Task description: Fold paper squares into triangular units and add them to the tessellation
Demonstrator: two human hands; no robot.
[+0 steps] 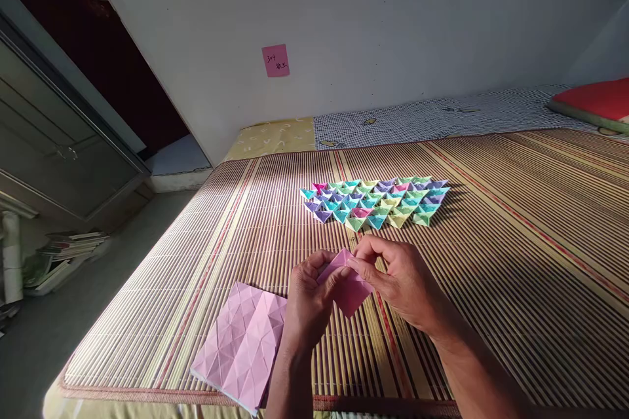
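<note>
Between my two hands is a pink sheet of origami paper [354, 294], partly folded, with a pointed corner at the top. My left hand [314, 288] pinches its left side, thumb on the front face. The thumb and fingers of my right hand [393, 272] close on the upper right part near the tip. Beyond the hands stand several small folded paper boats [376, 203] in rows, coloured green, teal, purple, yellow and magenta. To the left of my left wrist lies a pale pink creased paper piece [240, 347] with a pattern of raised triangles.
A striped bamboo mat [162, 288] covers the bed. A pink note [276, 61] is stuck to the wall behind. At the far right rests a red cushion [594, 101]. Books [69, 252] are stacked low by the cabinet [59, 118] on the left.
</note>
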